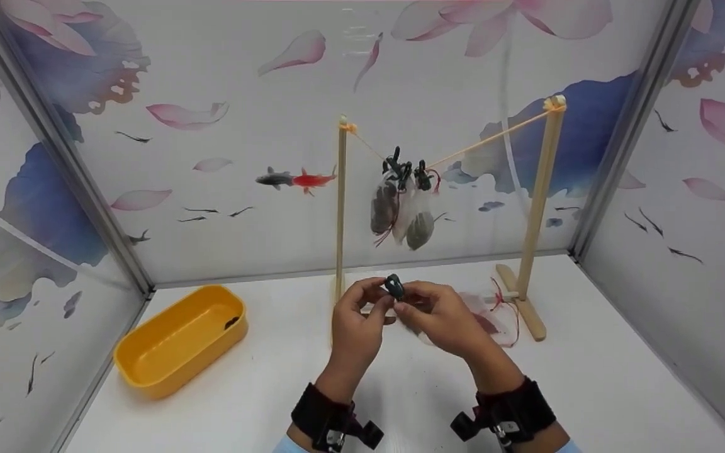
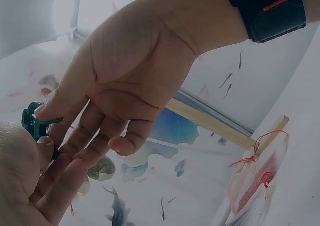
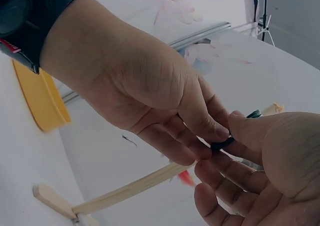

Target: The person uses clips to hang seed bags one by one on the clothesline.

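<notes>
A small dark green clip is held in front of me between both hands, above the white table. My left hand pinches it between thumb and fingers from the left. From the other side my right hand also pinches it; in the right wrist view a dark part of the clip shows at the right thumb tip. Behind the right hand, a see-through pouch with red strings lies on the table, partly hidden. Several dark clips hold filled pouches on an orange cord.
The cord sags between two wooden posts, a left one and a right one with a foot on the table. A yellow tray at the left holds a small dark item. Printed panels enclose the table.
</notes>
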### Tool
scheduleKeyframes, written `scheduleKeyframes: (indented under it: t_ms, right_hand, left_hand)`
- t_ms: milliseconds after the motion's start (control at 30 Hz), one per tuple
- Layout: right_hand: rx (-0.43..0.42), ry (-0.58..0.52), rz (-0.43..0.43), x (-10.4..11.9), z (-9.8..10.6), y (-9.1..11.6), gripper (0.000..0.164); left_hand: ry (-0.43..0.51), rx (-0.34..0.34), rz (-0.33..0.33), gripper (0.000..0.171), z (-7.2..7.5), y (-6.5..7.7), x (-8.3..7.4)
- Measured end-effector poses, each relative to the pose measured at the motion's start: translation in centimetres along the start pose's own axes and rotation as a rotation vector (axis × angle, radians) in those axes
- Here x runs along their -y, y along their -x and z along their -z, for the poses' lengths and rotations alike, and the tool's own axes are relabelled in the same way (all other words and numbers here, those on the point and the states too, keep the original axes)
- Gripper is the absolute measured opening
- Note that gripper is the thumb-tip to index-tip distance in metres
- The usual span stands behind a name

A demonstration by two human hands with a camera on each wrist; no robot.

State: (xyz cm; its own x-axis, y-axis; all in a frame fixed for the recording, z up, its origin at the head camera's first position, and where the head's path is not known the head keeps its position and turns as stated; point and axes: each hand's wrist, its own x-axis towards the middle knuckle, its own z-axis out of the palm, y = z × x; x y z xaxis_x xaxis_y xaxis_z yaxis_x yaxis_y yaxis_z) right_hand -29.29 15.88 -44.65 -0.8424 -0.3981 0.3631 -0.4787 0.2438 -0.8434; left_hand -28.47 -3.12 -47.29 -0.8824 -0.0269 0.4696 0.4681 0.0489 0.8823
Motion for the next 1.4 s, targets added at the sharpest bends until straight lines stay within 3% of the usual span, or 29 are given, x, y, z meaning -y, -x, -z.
scheduleKeyframes:
  t_ms: [167,333,433,600,700,900,1200,1300,1400]
  right_hand:
    - [-0.040,0.023,-0.025,0.2,0.4,-0.1,0.028]
    - [-0.224,0.099,-0.094,0.3,1.3,-0.2,0.029]
    - [-0.296,0.125,-0.158,0.2,2.0,-0.3,0.030]
    - [-0.290,0.084,-0.263,-0.2,2.9,-0.3,0.032]
    - [-0.292,0.074,-0.284,-0.5,3.1,-0.3,0.036]
    - [-0.317,0.114,-0.269,-1.1,2.9,-0.2,0.032]
    - [-0.379,0.168,-0.291,-0.6,2.9,0.2,0.025]
    - [-0.405,0.138,-0.244,-0.9,3.1,0.2,0.025]
    - [-0.428,0.126,-0.182,-1.1,3.3,0.1,0.023]
  left_hand:
    - [-0.034,0.015,-0.006,0.021,-0.2,-0.2,0.1]
    - [-0.202,0.101,0.065,0.012,-1.0,-0.1,1.5]
    - [-0.354,0.219,0.106,0.013,-2.1,0.5,3.6]
    - [-0.672,0.471,0.080,0.025,-5.0,1.1,7.2]
    - [-0.856,0.541,0.068,0.033,-6.6,0.5,8.3]
    - [-1.156,0.563,-0.041,0.031,-8.3,-0.1,9.0]
    - [-1.373,0.566,-0.151,0.013,-8.4,0.2,9.5]
    - [-1.394,0.561,-0.158,0.016,-7.8,0.3,9.6]
    - [-1.297,0.496,-0.127,0.016,-6.9,0.1,9.3]
